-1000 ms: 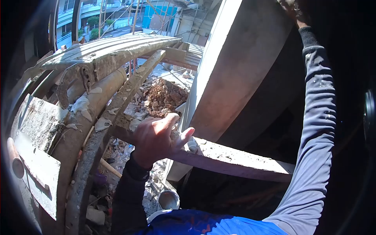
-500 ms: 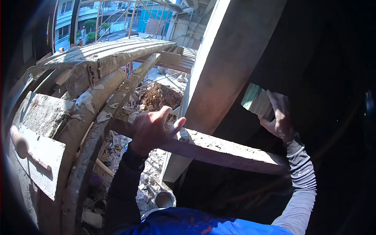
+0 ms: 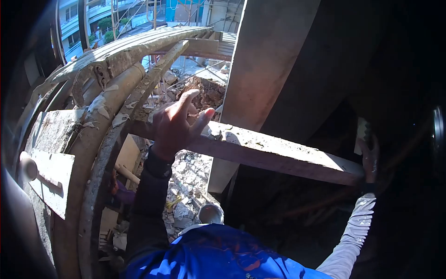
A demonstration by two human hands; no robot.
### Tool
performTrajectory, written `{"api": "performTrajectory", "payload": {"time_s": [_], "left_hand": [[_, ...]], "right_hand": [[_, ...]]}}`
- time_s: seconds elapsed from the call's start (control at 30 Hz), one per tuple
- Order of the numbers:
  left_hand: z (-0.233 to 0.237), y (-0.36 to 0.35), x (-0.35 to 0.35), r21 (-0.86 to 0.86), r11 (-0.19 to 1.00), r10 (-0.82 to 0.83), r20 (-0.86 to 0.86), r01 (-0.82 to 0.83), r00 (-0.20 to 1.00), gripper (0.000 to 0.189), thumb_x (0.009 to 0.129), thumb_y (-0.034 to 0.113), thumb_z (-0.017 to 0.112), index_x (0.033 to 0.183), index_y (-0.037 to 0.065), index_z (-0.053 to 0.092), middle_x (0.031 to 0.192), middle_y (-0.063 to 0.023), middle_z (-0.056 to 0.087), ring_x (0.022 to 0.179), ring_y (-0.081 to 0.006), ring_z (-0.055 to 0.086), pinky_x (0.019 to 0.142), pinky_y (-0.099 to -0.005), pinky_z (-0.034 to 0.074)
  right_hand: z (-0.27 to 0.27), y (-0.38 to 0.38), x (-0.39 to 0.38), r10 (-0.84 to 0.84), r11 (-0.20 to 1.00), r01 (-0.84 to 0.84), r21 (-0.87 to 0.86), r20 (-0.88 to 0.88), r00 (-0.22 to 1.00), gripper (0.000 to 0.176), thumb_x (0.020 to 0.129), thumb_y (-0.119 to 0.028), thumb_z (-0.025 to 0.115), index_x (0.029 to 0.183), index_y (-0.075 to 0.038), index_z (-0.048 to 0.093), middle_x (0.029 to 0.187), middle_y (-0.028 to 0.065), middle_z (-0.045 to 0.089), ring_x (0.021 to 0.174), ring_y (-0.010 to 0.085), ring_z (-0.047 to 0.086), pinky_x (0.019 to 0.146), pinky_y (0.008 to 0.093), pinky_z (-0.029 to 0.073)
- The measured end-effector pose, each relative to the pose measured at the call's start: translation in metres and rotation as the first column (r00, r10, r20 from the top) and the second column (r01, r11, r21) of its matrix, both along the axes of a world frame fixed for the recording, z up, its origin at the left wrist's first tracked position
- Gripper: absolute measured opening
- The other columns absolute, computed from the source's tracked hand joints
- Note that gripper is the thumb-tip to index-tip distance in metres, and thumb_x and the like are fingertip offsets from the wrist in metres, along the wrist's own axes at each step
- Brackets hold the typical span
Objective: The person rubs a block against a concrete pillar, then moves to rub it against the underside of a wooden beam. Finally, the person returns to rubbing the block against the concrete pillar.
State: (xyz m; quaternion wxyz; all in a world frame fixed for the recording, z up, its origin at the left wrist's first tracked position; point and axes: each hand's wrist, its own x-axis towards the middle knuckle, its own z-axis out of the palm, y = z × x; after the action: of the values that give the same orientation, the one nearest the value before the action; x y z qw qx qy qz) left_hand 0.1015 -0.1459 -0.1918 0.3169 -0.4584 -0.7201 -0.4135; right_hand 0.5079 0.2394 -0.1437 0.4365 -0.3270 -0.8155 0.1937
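My left hand (image 3: 173, 128) is raised over the left part of a dusty beam (image 3: 278, 151), index finger and thumb spread, with nothing between them. Crumbs of mortar lie along the beam's top near it. At the right, beyond the beam's far end, my right hand (image 3: 370, 160) grips a pale, ridged block (image 3: 362, 134) against the dark area. Shadow covers much of that hand and block. A flat trowel (image 3: 53, 183) with a rounded handle rests at the left on a mortar-covered board (image 3: 55, 128).
A concrete column (image 3: 260, 65) rises behind the beam. Mortar-splashed pipes (image 3: 114, 100) and corrugated sheeting (image 3: 153, 37) stand on the left. Below are rubble (image 3: 183, 186) and a bucket (image 3: 210, 214). Scaffolding and a building show at the back.
My right hand has moved right and down with the block, deeper into shadow. My left hand stays over the beam, its index finger stretched further. The view has shifted slightly.
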Motion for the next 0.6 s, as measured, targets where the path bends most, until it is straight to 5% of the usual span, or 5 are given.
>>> {"api": "performTrajectory", "payload": {"time_s": [0.13,0.27,0.47,0.57,0.6], "left_hand": [[-0.015,-0.004,-0.001,0.284,0.953,-0.031,-0.258,0.107,0.966,0.028,0.082,0.024,0.07,0.102,0.004,0.062,0.094,-0.01,0.068,0.085,-0.0297,0.066,0.082,-0.0414,0.048],[-0.069,-0.014,0.068,-0.033,0.786,-0.602,-0.267,0.617,0.752,0.013,0.076,0.009,0.073,0.084,0.008,0.063,0.072,-0.0024,0.063,0.062,-0.0201,0.063,0.065,-0.032,0.048],[-0.22,0.074,0.004,-0.198,0.94,-0.289,-0.023,0.279,0.957,0.033,0.079,0.015,0.075,0.108,0.002,0.063,0.093,-0.014,0.067,0.091,-0.0262,0.065,0.078,-0.0382,0.05],[-0.139,0.12,-0.007,0.684,0.655,-0.74,0.494,0.321,0.456,0.059,0.084,0.032,0.072,0.127,0.0,0.048,0.119,-0.0152,0.059,0.111,-0.0238,0.056,0.095,-0.0373,0.043],[-0.135,0.15,-0.032,0.568,0.788,-0.553,0.479,0.24,0.682,0.067,0.082,0.03,0.074,0.132,-0.001,0.042,0.122,-0.0155,0.057,0.115,-0.0237,0.054,0.099,-0.0365,0.041]], "right_hand": [[0.0,0.01,0.003,0.033,0.998,-0.038,-0.057,-0.09,0.995,0.068,0.083,-0.025,0.071,0.138,0.003,0.041,0.126,0.013,0.052,0.115,0.0209,0.05,0.099,0.0321,0.039],[-0.006,0.013,-0.003,0.061,0.998,-0.062,-0.012,-0.068,0.996,0.06,0.084,-0.019,0.069,0.134,0.001,0.043,0.122,0.0083,0.052,0.115,0.0181,0.048,0.1,0.032,0.038],[-0.018,0.019,-0.006,-0.159,0.955,0.095,0.281,0.214,0.964,0.071,0.085,-0.024,0.068,0.142,0.0,0.033,0.139,0.0198,0.043,0.129,0.0298,0.042,0.107,0.0388,0.033],[-0.016,0.016,-0.008,-0.114,0.977,0.066,0.204,0.232,0.966,0.077,0.085,-0.027,0.068,0.145,0.0,0.029,0.144,0.0234,0.038,0.134,0.0333,0.037,0.11,0.041,0.031],[-0.016,0.015,-0.008,-0.117,0.976,0.068,0.207,0.235,0.965,0.077,0.084,-0.027,0.068,0.145,0.0,0.029,0.143,0.0233,0.038,0.133,0.0333,0.038,0.109,0.0409,0.031]]}}
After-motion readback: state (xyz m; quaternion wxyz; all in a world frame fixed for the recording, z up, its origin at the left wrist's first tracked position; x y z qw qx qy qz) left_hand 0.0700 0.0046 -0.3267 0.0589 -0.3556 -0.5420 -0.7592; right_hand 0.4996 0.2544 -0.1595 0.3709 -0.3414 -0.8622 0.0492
